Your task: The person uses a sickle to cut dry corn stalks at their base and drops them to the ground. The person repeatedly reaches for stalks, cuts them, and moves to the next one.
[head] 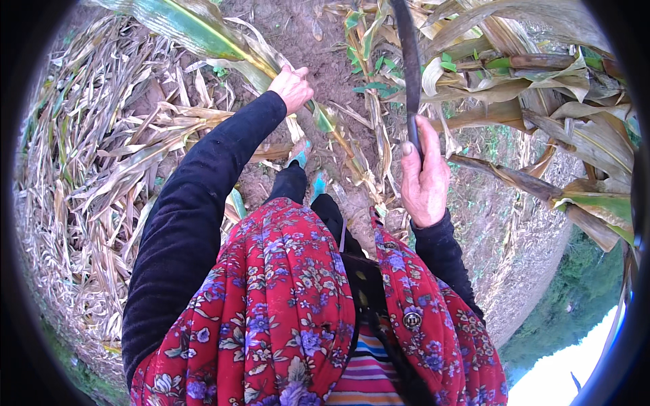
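Observation:
My left hand (292, 89) is closed around a corn stalk (343, 143), which slants from the upper left down to the ground right of my feet. A long green and yellowing leaf (195, 31) reaches up and left from that hand. In my right hand (426, 177) is a sickle or long curved knife, its dark blade (409, 56) pointing to the top of the view. The blade stands apart from the held stalk. How the fingers wrap the handle is partly hidden.
Cut, dry corn stalks (101, 137) lie thickly on the left. Standing corn with dry leaves (533, 96) crowds the right side. Another thin stalk (376, 106) rises between my hands. My shoes (319, 185) are on bare brown soil (304, 45).

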The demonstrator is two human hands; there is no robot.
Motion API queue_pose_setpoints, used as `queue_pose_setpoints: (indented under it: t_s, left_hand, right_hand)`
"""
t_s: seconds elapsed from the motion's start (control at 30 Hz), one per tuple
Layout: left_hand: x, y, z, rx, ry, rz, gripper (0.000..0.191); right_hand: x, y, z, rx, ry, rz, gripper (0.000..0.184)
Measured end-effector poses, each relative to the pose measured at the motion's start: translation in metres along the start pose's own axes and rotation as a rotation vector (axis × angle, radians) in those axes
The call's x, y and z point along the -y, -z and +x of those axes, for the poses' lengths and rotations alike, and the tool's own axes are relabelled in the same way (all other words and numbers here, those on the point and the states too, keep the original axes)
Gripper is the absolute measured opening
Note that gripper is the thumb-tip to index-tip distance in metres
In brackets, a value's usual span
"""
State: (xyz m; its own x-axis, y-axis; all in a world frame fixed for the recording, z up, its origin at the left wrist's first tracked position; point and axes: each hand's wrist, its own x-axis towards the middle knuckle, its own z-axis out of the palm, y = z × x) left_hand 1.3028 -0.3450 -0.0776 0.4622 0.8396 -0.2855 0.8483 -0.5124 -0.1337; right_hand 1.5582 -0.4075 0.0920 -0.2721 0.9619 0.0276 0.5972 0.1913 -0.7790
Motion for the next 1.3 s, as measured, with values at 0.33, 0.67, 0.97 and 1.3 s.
queue_pose_setpoints:
  t_s: [0.33, 0.67, 0.97, 1.3]
  left_hand:
    - [-0.048, -0.003, 0.003, -0.079, 0.046, -0.197, 0.009]
    - [-0.06, -0.064, -0.052, 0.013, 0.389, -0.252, 0.016]
    - [0.08, -0.064, -0.157, 0.282, 0.764, 0.174, 0.021]
    - [0.014, -0.103, -0.222, 0.007, 0.747, -0.283, 0.045]
  right_hand:
    - [-0.221, -0.02, -0.273, 0.508, -0.856, -0.524, 0.039]
    - [-0.214, 0.136, -0.415, 0.776, -1.439, -0.793, 0.047]
    - [-0.249, 0.003, -0.227, 0.61, -0.689, -0.591, 0.033]
    - [-0.363, -0.127, 0.139, 0.012, -0.567, -0.186, 0.023]
